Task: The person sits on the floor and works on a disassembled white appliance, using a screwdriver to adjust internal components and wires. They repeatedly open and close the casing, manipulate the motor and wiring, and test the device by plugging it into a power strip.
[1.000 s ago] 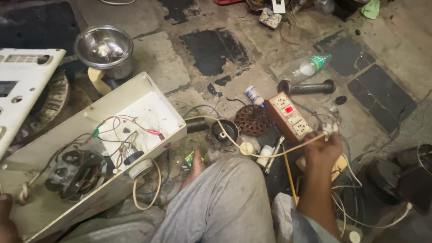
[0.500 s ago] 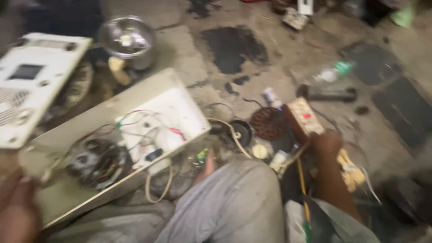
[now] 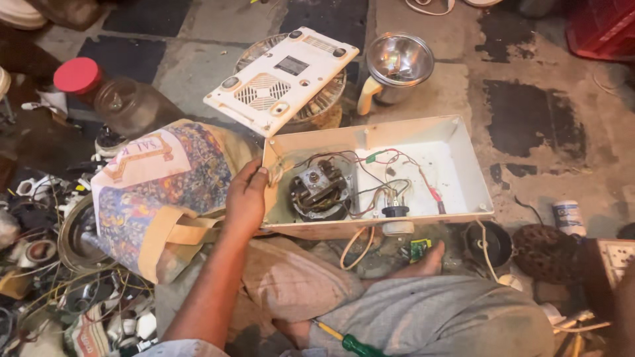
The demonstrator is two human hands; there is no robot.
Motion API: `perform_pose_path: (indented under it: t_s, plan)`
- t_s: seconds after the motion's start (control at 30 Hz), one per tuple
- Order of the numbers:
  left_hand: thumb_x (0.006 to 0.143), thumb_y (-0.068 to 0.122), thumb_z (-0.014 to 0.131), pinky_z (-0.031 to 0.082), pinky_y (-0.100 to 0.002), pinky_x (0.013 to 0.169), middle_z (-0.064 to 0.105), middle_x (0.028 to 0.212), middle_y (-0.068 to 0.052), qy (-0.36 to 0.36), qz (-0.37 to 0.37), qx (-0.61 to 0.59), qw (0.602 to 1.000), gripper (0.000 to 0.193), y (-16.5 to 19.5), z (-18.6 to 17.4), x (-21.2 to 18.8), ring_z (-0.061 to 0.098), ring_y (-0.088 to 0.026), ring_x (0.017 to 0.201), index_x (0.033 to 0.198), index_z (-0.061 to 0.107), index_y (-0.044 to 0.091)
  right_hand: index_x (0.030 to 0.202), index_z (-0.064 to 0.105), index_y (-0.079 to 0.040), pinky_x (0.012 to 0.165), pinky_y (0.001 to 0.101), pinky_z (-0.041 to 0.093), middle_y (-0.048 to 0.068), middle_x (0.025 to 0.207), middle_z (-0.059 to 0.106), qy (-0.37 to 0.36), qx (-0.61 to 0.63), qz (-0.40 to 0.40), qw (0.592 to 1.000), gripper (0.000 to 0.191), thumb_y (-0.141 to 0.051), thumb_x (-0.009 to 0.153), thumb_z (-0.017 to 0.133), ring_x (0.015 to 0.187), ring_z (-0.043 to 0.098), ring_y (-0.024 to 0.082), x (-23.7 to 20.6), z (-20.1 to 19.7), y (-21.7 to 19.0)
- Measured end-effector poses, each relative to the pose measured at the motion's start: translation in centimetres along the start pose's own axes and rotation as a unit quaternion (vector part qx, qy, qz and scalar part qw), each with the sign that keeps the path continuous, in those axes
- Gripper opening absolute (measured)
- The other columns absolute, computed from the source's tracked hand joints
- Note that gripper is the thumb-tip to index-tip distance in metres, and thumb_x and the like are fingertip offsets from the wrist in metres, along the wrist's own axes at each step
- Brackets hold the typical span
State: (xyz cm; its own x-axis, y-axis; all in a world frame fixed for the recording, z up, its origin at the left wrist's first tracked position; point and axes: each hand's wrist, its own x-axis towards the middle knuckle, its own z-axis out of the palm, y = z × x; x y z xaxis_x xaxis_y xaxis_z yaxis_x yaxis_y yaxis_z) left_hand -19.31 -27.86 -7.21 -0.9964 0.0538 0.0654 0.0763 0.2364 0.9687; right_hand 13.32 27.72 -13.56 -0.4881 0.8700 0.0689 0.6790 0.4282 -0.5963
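My left hand (image 3: 246, 198) grips the left end wall of an opened white appliance housing (image 3: 456, 158) that rests on my lap and the floor. Inside the housing sit a dark motor (image 3: 321, 192) and loose red, green and black wires (image 3: 390, 178). The housing's white bottom cover (image 3: 284, 79) with vent slots lies tilted just behind it. My right hand is out of the picture. A screwdriver with a green and yellow handle (image 3: 350, 342) lies on my lap.
A patterned cloth bag (image 3: 165, 192) stands left of my hand, with a red-lidded jar (image 3: 99, 92) behind it. A steel mixer jar (image 3: 397, 63) stands at the back. Scrap parts and cables (image 3: 40, 264) pile up on the left. A socket board (image 3: 618, 254) and a brown round grille (image 3: 546, 251) lie right.
The view has swung left. My left hand has come up and taken hold of the housing's left end. My right hand, earlier by the socket board, has gone out of view.
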Motion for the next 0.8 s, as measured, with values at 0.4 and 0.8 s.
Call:
perform_pose_path:
  t_s: [0.4,0.8]
  plan:
    - [0.094,0.024,0.064,0.050,-0.031,0.091,0.077,0.108,-0.012,0.017,-0.078,0.035,0.996,0.039,0.1,-2.2,1.9,0.069,-0.019,0.099,0.124,0.072,0.001,0.147,0.054,0.003,0.108,0.0360,0.043,0.016,0.142,0.061,-0.172,0.453,-0.077,0.872,0.059,-0.037,0.107,0.037,0.127,0.059,0.024,-10.7,5.1,-27.9]
    - [0.090,0.025,0.066,0.050,-0.032,0.088,0.077,0.108,-0.013,0.000,-0.155,-0.042,0.987,0.041,1.1,-2.4,2.8,0.068,-0.020,0.096,0.122,0.074,0.001,0.149,0.051,-0.005,0.088,0.0369,0.055,0.014,0.136,0.060,-0.168,0.455,-0.076,0.871,0.059,-0.042,0.106,0.035,0.117,0.060,0.023,-11.8,4.7,-30.1]
